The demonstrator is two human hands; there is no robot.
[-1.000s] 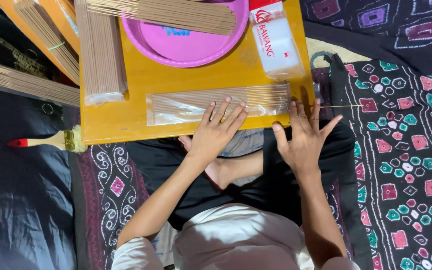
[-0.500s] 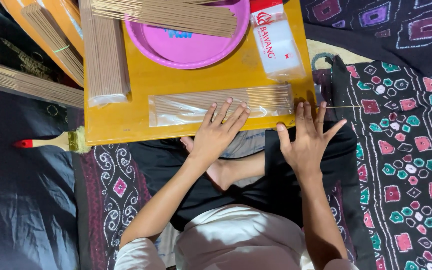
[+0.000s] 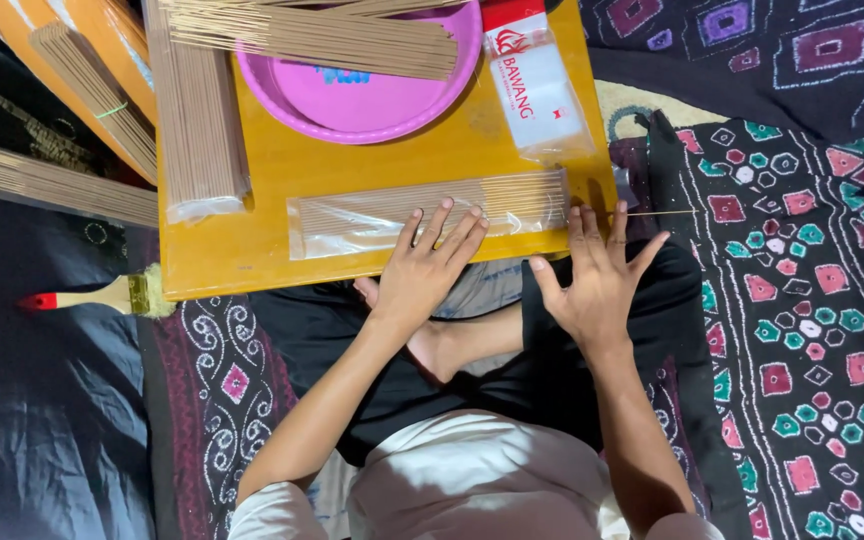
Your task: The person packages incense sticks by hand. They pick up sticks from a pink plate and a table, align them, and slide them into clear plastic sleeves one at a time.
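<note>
Yellow board (image 3: 252, 255), stick packet (image 3: 372, 215) under left fingers (image 3: 442, 225)

One camera only, worn on the head, looks almost straight down over the person's own lap. The near edge of the frame takes in the shirt and forearms; the far edge cuts through the pink tray (image 3: 352, 105) on the yellow board (image 3: 252, 250). It sits close, so the board fills the far middle, with dark cloth at left and patterned cloth (image 3: 802, 300) at right.
</note>
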